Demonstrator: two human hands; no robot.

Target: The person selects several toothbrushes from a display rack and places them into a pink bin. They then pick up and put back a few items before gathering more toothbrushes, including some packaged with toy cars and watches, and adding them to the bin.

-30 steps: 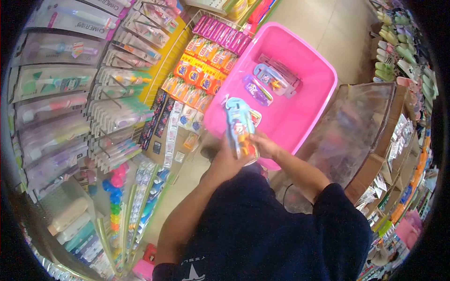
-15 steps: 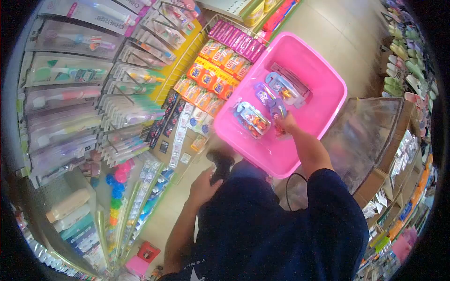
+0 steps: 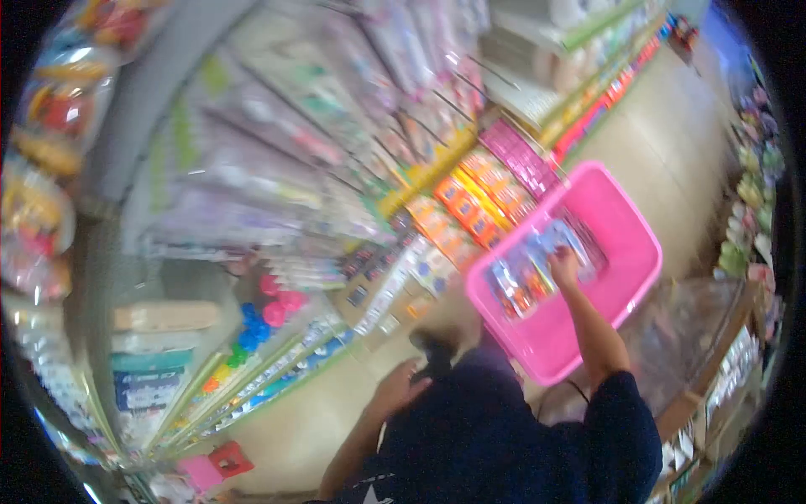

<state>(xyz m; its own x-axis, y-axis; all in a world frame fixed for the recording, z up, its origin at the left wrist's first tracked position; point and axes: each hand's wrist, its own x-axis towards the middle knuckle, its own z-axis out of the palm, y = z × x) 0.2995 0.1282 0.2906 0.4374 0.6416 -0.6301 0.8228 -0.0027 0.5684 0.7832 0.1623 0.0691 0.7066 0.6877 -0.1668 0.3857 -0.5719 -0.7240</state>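
Blur leaves no text legible on the packages (image 3: 522, 290) or shirt (image 3: 504, 428).

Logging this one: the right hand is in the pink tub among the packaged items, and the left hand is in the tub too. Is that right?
Not quite: the left hand is outside the pink tub, beside the dark shirt, as the head view shows. The right hand is in it, among the packaged items.

Bright light, hanging packets (image 3: 260, 185) left of the right hand (image 3: 564, 267) motion-blurred (print unreadable), glints on the tub (image 3: 620, 248) below it, black curved edges
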